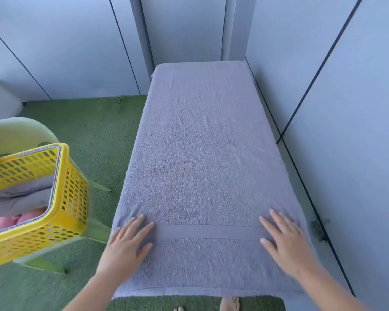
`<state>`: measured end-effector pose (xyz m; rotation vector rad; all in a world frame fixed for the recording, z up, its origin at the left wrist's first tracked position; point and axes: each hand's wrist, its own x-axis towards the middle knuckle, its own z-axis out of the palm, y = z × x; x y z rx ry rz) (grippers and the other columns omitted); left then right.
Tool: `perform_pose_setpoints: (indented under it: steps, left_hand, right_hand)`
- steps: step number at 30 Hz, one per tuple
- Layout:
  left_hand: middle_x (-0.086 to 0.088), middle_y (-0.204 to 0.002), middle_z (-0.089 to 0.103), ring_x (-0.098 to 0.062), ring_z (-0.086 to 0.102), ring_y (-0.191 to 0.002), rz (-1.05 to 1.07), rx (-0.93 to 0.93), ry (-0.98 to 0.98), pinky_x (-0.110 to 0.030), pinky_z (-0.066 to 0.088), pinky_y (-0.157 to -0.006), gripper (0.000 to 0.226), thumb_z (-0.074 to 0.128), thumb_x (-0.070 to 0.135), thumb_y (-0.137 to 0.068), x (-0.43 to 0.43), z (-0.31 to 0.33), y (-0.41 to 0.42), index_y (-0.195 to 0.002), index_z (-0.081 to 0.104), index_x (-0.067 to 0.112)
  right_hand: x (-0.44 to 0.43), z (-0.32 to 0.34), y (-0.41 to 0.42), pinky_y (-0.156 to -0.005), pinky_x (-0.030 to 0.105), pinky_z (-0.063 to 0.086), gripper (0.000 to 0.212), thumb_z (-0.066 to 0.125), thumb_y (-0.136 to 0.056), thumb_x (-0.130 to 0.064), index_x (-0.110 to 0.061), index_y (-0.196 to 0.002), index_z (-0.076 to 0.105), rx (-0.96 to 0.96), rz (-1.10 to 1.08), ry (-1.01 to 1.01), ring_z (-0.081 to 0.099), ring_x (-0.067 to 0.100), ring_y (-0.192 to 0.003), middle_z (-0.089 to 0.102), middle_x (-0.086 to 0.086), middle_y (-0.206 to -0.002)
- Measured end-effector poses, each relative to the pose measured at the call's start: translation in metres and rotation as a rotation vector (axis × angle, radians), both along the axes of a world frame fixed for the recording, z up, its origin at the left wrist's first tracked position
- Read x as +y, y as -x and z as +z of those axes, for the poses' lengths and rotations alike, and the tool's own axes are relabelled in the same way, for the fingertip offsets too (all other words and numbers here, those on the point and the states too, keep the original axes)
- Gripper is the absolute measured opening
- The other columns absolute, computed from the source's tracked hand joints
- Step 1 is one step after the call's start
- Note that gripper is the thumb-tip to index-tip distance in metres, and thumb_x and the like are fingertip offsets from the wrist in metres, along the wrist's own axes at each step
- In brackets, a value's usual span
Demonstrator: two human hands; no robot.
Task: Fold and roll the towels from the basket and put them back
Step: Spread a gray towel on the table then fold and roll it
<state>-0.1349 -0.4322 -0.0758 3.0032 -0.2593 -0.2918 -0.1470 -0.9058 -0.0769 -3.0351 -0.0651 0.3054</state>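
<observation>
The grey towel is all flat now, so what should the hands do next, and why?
Probably pinch the near corners and fold. The grey towel lies spread and nearly smooth, and the left hand and right hand rest open on its near end.

towel (202, 158): grey, plain woven band near front edge
basket (72, 198): yellow, slotted holes
basket towels (20, 198): grey, pink
floor (94, 131): green
</observation>
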Motion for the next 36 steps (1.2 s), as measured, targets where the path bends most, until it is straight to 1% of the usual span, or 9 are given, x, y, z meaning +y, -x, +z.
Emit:
perform_pose_setpoints:
  steps: [4, 9, 14, 17, 22, 25, 28, 31, 36]
  left_hand:
    - [0.007, -0.159, 0.034, -0.022, 0.031, -0.146, 0.291, 0.039, 0.021, -0.053, 0.036, -0.111, 0.056, 0.045, 0.053, -0.093, 0.052, 0.008, 0.023, -0.146, 0.043, 0.037]
    - [0.017, -0.159, 0.025, -0.012, 0.018, -0.150, -0.275, 0.025, 0.220, -0.039, 0.010, -0.123, 0.052, 0.045, 0.054, -0.092, -0.078, 0.018, 0.042, -0.142, 0.039, 0.041]
    - [0.014, -0.154, 0.033, -0.015, 0.028, -0.144, -0.479, 0.106, 0.082, -0.036, 0.008, -0.120, 0.064, 0.060, 0.052, -0.068, -0.079, 0.000, 0.068, -0.130, 0.045, 0.042]
    - [0.014, -0.147, 0.042, -0.016, 0.041, -0.134, -0.403, 0.072, 0.058, -0.036, 0.016, -0.116, 0.061, 0.063, 0.043, -0.064, -0.014, -0.002, 0.068, -0.124, 0.050, 0.044]
    - [0.010, -0.122, 0.057, -0.018, 0.057, -0.111, -0.231, -0.094, 0.094, -0.038, 0.051, -0.093, 0.028, 0.046, 0.032, -0.077, 0.054, 0.007, 0.081, -0.099, 0.064, 0.031]
    - [0.013, -0.105, 0.055, -0.015, 0.051, -0.097, -0.062, -0.168, 0.114, -0.031, 0.050, -0.068, 0.026, 0.041, 0.031, -0.083, 0.074, 0.010, 0.088, -0.085, 0.067, 0.026]
    - [0.018, -0.093, 0.051, -0.016, 0.049, -0.086, 0.039, -0.186, 0.131, -0.031, 0.042, -0.062, 0.020, 0.047, 0.027, -0.087, 0.085, 0.013, 0.090, -0.084, 0.066, 0.028]
    - [0.016, -0.087, 0.055, -0.016, 0.053, -0.085, 0.203, -0.132, 0.127, -0.034, 0.045, -0.061, 0.019, 0.064, 0.014, -0.088, 0.084, 0.021, 0.082, -0.086, 0.066, 0.033]
    - [0.006, -0.098, 0.061, -0.021, 0.045, -0.100, 0.484, -0.018, 0.173, -0.038, 0.044, -0.069, 0.022, 0.055, 0.019, -0.094, 0.068, 0.024, 0.055, -0.088, 0.066, 0.037]
  right_hand:
    - [-0.026, 0.018, 0.041, -0.117, 0.047, 0.025, 0.073, 0.011, -0.092, -0.064, -0.028, -0.152, 0.032, 0.076, -0.293, 0.095, 0.011, 0.022, -0.150, 0.014, 0.002, -0.164]
    - [0.116, 0.025, 0.058, -0.120, 0.039, 0.008, 0.072, 0.040, -0.090, -0.065, -0.032, -0.153, 0.025, 0.109, 0.206, -0.167, -0.004, 0.015, -0.151, -0.002, -0.006, -0.165]
    - [0.146, 0.002, 0.089, -0.117, 0.038, 0.011, 0.081, 0.065, -0.069, -0.048, -0.035, -0.144, 0.038, 0.082, 0.327, -0.103, 0.024, 0.016, -0.145, 0.027, -0.005, -0.159]
    - [0.075, 0.003, 0.097, -0.113, 0.039, 0.019, 0.078, 0.070, -0.070, -0.036, -0.039, -0.142, 0.041, 0.045, 0.165, -0.053, 0.040, 0.018, -0.137, 0.037, -0.009, -0.153]
    - [-0.017, 0.007, 0.114, -0.091, 0.034, 0.035, 0.050, 0.040, -0.073, -0.030, -0.029, -0.117, 0.065, -0.055, 0.022, 0.035, 0.055, 0.018, -0.109, 0.057, -0.010, -0.124]
    - [-0.053, 0.009, 0.115, -0.075, 0.037, 0.047, 0.033, 0.039, -0.075, -0.025, -0.029, -0.093, 0.066, -0.107, -0.085, 0.021, 0.057, 0.022, -0.092, 0.057, -0.011, -0.099]
    - [-0.070, 0.027, 0.103, -0.052, 0.032, 0.043, 0.022, 0.063, -0.075, -0.012, -0.033, -0.075, 0.055, -0.139, -0.183, -0.009, 0.053, 0.020, -0.077, 0.054, -0.012, -0.077]
    - [-0.078, 0.051, 0.082, -0.051, 0.026, 0.034, 0.033, 0.062, -0.080, -0.005, -0.035, -0.069, 0.054, -0.049, -0.304, -0.126, 0.051, 0.013, -0.072, 0.057, -0.016, -0.068]
    - [-0.082, 0.050, 0.049, -0.057, 0.030, 0.042, 0.035, 0.060, -0.082, -0.007, -0.041, -0.075, 0.056, 0.021, -0.304, -0.254, 0.054, 0.010, -0.073, 0.060, -0.017, -0.071]
